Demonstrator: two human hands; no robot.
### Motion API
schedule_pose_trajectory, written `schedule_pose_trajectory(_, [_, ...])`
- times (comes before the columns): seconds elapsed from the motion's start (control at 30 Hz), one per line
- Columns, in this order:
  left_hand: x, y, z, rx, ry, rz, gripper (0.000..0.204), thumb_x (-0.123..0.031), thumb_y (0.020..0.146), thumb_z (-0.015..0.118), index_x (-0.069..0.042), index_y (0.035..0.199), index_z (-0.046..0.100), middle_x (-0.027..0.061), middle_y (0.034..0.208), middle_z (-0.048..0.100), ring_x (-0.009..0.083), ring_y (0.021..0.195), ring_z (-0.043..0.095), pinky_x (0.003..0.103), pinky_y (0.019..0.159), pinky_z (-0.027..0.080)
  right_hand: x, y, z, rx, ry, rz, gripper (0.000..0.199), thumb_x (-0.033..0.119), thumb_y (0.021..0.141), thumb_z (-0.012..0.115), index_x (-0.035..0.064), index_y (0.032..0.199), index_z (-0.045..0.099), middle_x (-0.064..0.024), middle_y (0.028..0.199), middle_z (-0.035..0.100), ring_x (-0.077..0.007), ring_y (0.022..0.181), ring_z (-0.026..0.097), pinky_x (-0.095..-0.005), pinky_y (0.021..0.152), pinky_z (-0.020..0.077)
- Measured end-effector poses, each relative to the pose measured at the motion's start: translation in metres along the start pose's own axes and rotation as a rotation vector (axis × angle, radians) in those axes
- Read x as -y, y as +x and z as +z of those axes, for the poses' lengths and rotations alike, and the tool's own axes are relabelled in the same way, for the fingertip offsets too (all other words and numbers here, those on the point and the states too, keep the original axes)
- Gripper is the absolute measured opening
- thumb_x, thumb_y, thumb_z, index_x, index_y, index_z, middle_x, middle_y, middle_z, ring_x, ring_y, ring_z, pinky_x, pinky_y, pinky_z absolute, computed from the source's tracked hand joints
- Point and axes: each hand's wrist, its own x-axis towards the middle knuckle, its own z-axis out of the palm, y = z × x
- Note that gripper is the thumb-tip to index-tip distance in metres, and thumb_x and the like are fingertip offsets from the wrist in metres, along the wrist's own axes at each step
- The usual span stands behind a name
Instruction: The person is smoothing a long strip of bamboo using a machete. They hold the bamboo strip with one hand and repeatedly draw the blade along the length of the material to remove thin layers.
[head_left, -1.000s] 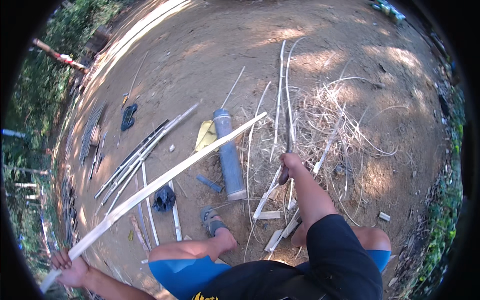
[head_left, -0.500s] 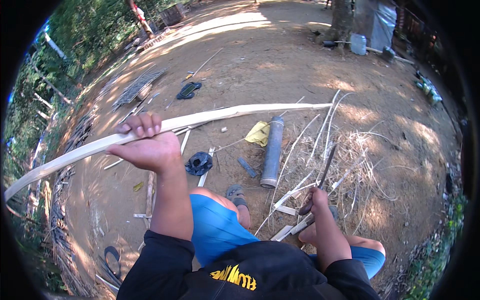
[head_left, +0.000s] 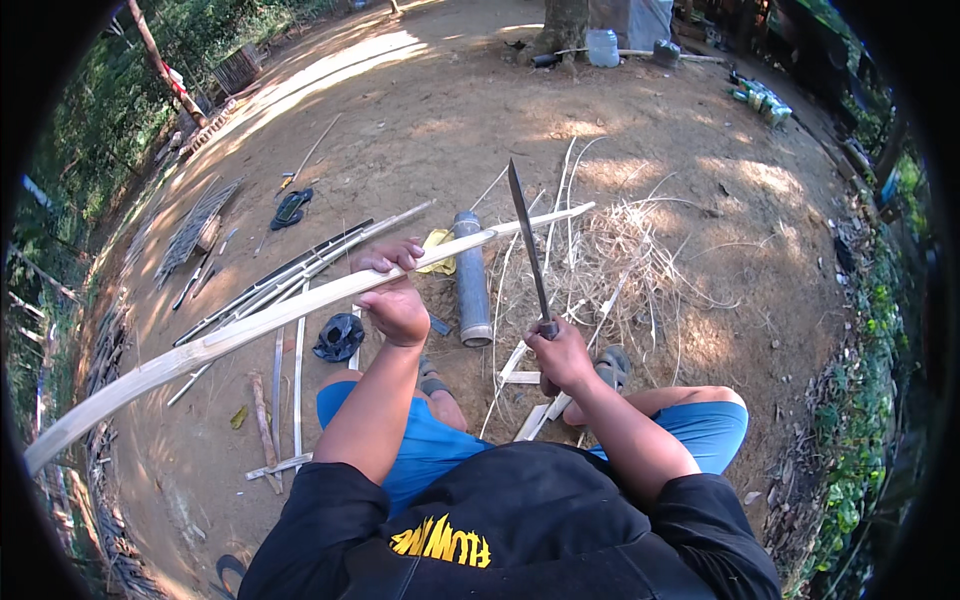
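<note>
A long pale split-bamboo strip (head_left: 270, 317) slants across the view, from the lower left up to a thin tip right of centre. My left hand (head_left: 398, 306) is closed round it, fingers over the top and thumb beneath. My right hand (head_left: 562, 354) grips the handle of a long dark-bladed knife (head_left: 530, 243), its blade pointing up and away. The blade stands close to the strip's thin end; I cannot tell whether they touch. Beneath the strip, between my hands, a grey cylinder (head_left: 473, 295) lies on the dirt, part of it covered by the strip.
Curly shavings (head_left: 640, 250) cover the ground on the right. Bamboo strips lie to the left, near a black plastic bag (head_left: 338, 338) and a wooden stick (head_left: 264, 425). A yellow sheet (head_left: 436, 262) is beside the cylinder. Farther off are a black flip-flop (head_left: 291, 208) and a clear jug (head_left: 602, 48).
The view has swung to the right. My right hand has raised the knife toward the strip's thin end, and my left hand with the strip is nearer the middle.
</note>
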Motion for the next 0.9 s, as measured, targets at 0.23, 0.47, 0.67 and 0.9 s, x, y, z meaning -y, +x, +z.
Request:
schedule_pose_trajectory(0.23, [-0.018, -0.027, 0.018, 0.123, 0.243, 0.012, 0.054, -0.062, 0.1, 0.029, -0.009, 0.099, 0.036, 0.0185, 0.102, 0.056, 0.0288, 0.103, 0.053, 0.051, 0.106, 0.036, 0.077, -0.002, 0.039, -0.017, 0.517, -0.135, 0.028, 0.027, 0.09, 0.071, 0.001, 0.088, 0.059, -0.005, 0.07, 0.062, -0.0094, 0.049, 0.051, -0.0271, 0.047, 0.0425])
schedule_pose_trajectory(0.47, [-0.06, -0.052, 0.019, 0.139, 0.379, -0.217, 0.063, -0.067, 0.096, 0.034, -0.006, 0.11, 0.038, 0.0245, 0.128, 0.049, 0.0326, 0.131, 0.042, 0.049, 0.115, 0.027, 0.1, 0.006, 0.066, -0.033, 0.813, -0.133, 0.023, 0.016, 0.085, 0.074, 0.0049, 0.079, 0.055, -0.0018, 0.06, 0.052, -0.0116, 0.048, 0.049, -0.0279, 0.046, 0.0408])
schedule_pose_trajectory(0.67, [-0.117, -0.012, 0.029, -0.125, -0.019, 0.261, 0.079, -0.079, 0.089, 0.029, -0.009, 0.12, 0.047, 0.0174, 0.112, 0.054, 0.0309, 0.106, 0.055, 0.049, 0.093, 0.046, 0.1, 0.012, 0.06, -0.003, 0.784, -0.143, 0.023, 0.017, 0.085, 0.074, 0.005, 0.083, 0.055, -0.002, 0.061, 0.053, -0.0111, 0.049, 0.049, -0.0281, 0.047, 0.0404])
schedule_pose_trajectory(0.9, [-0.128, 0.01, 0.035, -0.06, -0.203, 0.182, 0.061, -0.074, 0.091, 0.039, -0.014, 0.079, 0.038, -0.0006, 0.06, 0.035, 0.0099, 0.045, 0.031, 0.024, 0.044, 0.024, 0.053, -0.007, 0.014, -0.026, 0.126, -0.155, 0.029, 0.026, 0.087, 0.073, 0.0026, 0.094, 0.057, -0.0099, 0.072, 0.064, -0.0179, 0.063, 0.063, -0.0328, 0.059, 0.0494])
